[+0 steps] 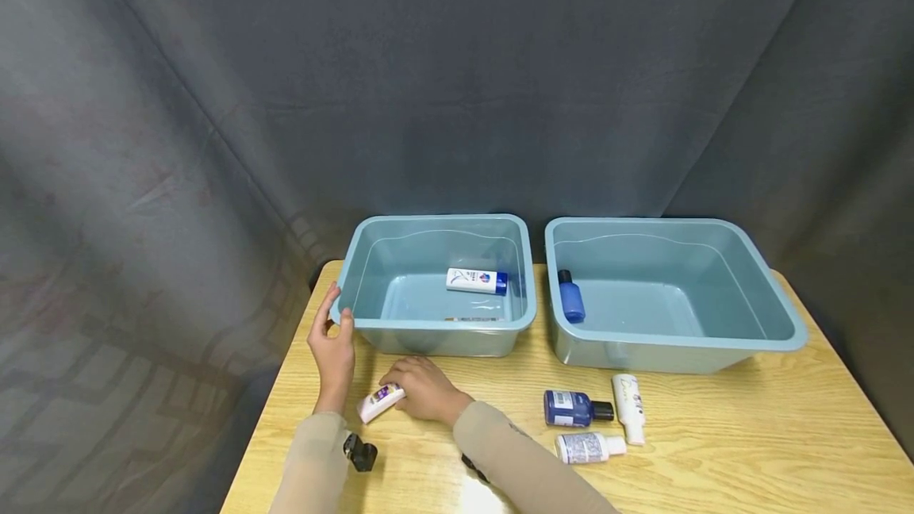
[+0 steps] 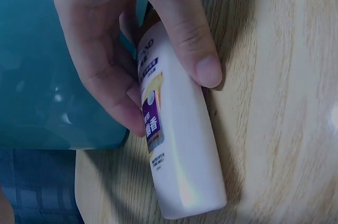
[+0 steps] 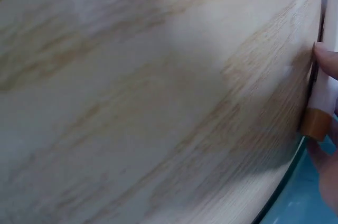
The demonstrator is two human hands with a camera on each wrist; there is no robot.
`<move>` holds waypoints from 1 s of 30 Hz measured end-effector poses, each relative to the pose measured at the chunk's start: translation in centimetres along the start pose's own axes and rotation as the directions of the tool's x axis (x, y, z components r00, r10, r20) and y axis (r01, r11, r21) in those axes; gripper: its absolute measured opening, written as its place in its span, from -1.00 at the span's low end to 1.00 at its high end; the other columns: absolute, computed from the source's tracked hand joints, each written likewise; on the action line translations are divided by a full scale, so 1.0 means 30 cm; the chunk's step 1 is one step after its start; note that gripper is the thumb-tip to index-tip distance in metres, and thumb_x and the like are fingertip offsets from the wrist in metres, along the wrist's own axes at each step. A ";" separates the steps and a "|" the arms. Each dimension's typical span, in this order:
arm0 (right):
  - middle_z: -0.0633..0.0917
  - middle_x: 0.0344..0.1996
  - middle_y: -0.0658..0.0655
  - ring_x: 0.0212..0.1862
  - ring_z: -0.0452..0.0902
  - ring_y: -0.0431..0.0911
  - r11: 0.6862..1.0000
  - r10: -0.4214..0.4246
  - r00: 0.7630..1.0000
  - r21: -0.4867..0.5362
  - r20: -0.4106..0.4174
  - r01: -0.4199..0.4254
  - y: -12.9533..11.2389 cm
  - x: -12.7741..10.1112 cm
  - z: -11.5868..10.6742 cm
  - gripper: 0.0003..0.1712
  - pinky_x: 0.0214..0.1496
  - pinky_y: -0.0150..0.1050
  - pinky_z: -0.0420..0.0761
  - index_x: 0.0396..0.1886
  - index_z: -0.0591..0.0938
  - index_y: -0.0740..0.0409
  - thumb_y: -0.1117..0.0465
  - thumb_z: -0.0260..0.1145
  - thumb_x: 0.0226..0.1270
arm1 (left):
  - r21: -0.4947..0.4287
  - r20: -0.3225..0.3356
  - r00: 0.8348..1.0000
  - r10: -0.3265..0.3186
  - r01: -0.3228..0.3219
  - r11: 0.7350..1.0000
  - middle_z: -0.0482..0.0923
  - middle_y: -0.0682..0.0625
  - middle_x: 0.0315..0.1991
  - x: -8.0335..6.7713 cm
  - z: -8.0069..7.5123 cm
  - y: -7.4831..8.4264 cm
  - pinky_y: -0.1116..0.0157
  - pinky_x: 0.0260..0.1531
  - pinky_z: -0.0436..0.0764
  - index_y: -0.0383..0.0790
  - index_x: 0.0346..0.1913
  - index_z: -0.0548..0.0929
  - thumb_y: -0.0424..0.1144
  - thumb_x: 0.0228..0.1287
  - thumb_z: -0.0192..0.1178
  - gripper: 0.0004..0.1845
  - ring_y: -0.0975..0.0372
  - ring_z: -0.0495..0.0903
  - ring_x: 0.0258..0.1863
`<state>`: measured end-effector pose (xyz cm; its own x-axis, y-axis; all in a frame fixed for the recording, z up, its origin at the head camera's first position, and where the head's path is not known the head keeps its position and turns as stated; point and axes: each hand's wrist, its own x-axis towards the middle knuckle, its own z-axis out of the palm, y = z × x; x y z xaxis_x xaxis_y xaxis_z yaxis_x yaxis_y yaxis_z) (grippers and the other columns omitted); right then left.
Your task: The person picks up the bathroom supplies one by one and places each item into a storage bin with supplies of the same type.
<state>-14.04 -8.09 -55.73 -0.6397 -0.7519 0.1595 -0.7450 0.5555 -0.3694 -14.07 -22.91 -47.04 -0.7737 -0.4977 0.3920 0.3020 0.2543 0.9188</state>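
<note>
My right hand [image 1: 423,389] holds a small pinkish-white bottle [image 1: 382,401] that lies on the wooden table in front of the left bin. In the left wrist view, the right thumb and fingers grip that bottle [image 2: 185,145] near its cap end, its purple label showing. Its orange-brown cap [image 3: 317,123] appears at the edge of the right wrist view. At the front left corner of the left bin [image 1: 435,325] is my left hand [image 1: 332,347], thumb and fingers apart and loosely bent. Whether it touches the rim is unclear.
A white bottle with blue cap [image 1: 476,281] lies in the left bin beside a partly hidden item. The right bin [image 1: 678,339] holds a blue bottle [image 1: 571,298]. On the table lie a dark blue bottle [image 1: 567,408], a labelled white bottle [image 1: 581,448] and another white bottle [image 1: 628,407].
</note>
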 end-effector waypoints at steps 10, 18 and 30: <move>0.65 -0.11 -0.11 0.03 0.53 -0.20 0.999 0.038 0.999 -0.023 0.005 -0.038 -0.011 -0.011 -0.004 -0.49 0.24 -0.31 0.44 0.03 0.72 -0.04 0.11 0.60 0.00 | 0.001 0.000 1.000 -0.010 0.010 1.000 0.43 -0.18 0.34 -0.001 0.000 0.002 0.19 0.04 0.28 -0.40 0.28 0.52 -0.50 0.36 0.09 -0.56 0.15 0.35 0.34; 0.64 -0.18 -0.11 -0.06 0.53 -0.23 0.996 0.070 0.997 0.049 -0.015 -0.069 -0.012 -0.024 0.004 -0.52 0.13 -0.34 0.50 -0.02 0.74 -0.03 0.11 0.62 -0.03 | 0.007 -0.004 1.000 -0.026 0.026 1.000 0.44 -0.16 0.34 -0.006 0.000 0.011 0.29 0.01 0.28 -0.40 0.28 0.52 -0.50 0.36 0.09 -0.57 0.31 0.38 0.28; 0.61 -0.21 -0.12 -0.12 0.52 -0.25 0.995 0.085 0.996 0.062 -0.027 -0.083 -0.016 -0.038 -0.009 -0.51 0.01 -0.39 0.53 0.01 0.74 -0.01 0.07 0.60 0.03 | 0.001 -0.004 1.000 -0.018 0.018 1.000 0.43 -0.18 0.35 -0.007 0.001 0.015 0.26 0.03 0.28 -0.41 0.28 0.52 -0.50 0.36 0.08 -0.57 0.35 0.37 0.27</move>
<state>-13.00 -7.39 -55.50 -0.7056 -0.6921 0.1521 -0.6759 0.5928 -0.4379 -13.77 -22.67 -46.72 -0.7769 -0.5053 0.3757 0.2877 0.2459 0.9256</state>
